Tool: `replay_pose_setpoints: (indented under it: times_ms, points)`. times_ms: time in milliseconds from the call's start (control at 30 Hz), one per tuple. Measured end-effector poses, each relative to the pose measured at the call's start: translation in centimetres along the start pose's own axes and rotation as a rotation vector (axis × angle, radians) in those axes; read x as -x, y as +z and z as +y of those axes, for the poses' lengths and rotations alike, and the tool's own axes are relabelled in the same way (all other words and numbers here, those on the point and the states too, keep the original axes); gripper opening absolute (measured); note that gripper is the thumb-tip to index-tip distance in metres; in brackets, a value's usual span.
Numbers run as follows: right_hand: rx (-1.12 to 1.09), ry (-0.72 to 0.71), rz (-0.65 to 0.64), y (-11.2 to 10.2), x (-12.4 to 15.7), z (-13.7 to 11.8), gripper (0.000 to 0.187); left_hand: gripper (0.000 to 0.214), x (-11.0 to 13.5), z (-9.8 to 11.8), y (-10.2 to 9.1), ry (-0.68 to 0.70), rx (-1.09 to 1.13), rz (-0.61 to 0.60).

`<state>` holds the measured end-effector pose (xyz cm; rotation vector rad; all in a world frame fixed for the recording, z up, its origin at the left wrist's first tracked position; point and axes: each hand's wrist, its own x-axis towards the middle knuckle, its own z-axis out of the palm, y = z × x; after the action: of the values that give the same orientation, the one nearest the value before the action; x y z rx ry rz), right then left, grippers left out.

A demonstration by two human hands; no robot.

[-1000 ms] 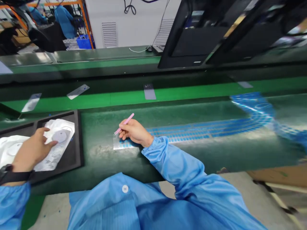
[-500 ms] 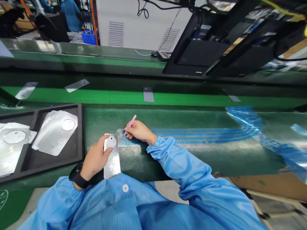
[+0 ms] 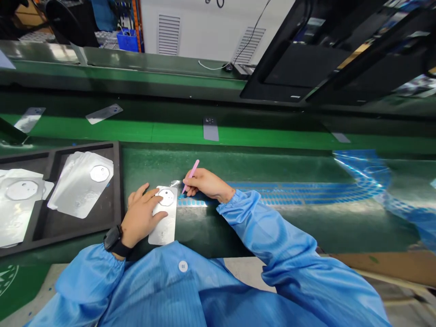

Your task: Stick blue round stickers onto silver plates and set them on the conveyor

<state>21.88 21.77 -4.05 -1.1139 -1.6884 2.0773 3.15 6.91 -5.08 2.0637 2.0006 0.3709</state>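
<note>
My left hand [image 3: 143, 214] rests with spread fingers on a thin, pale phone back panel [image 3: 162, 232]; thumb and forefinger touch its face. A white octagonal patch with small dark holes shows near the panel's top. Pinched in my right hand [image 3: 206, 184] are slim pink tweezers [image 3: 194, 169]. Their tip points down at the near end of a clear strip of blue round stickers [image 3: 272, 194], just right of the panel. Whether the tip holds a sticker is too small to tell. A crumpled clear film piece [image 3: 175, 183] lies by the panel's top edge.
At left, a black divided tray [image 3: 117, 195] holds stacked silvery panels [image 3: 80, 186] and more panels [image 3: 22, 200]. Single panels, one a grey panel [image 3: 210, 129], lie on the green strip behind. The sticker strip curls off to the right. Black monitors [image 3: 299, 68] hang at the back right.
My left hand has loosened from the panel's sides and spread its fingers over it. The panel has turned slightly. The tweezers stay in my right hand near the strip's end. The view has tipped down.
</note>
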Motion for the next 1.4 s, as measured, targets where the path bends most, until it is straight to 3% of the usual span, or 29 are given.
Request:
replay_pose_setpoints:
  times_ms: [200, 333, 667, 1033, 1400]
  points:
    - [0.074, -0.003, 0.051, 2.5, -0.1, -1.9, 0.027, 0.027, 0.6, 0.0, 0.2, 0.078, 0.008, 0.032]
    - [0.136, 0.052, 0.105, 3.8, -0.8, -1.8, 0.029, 0.023, 0.7, -0.2, 0.7, 0.120, 0.012, 0.103]
    - [0.168, 0.070, 0.137, 3.5, -0.5, -0.1, 0.026, 0.018, 0.9, 0.2, 0.5, 0.124, 0.020, 0.079]
    - [0.188, 0.061, 0.132, 3.7, -0.6, 0.0, 0.027, 0.015, 0.9, 0.6, 0.3, 0.080, 0.004, 0.048]
    - [0.244, 0.037, 0.125, 3.6, -0.6, 0.0, 0.024, 0.031, 0.7, 1.5, -0.3, 0.086, -0.097, -0.041]
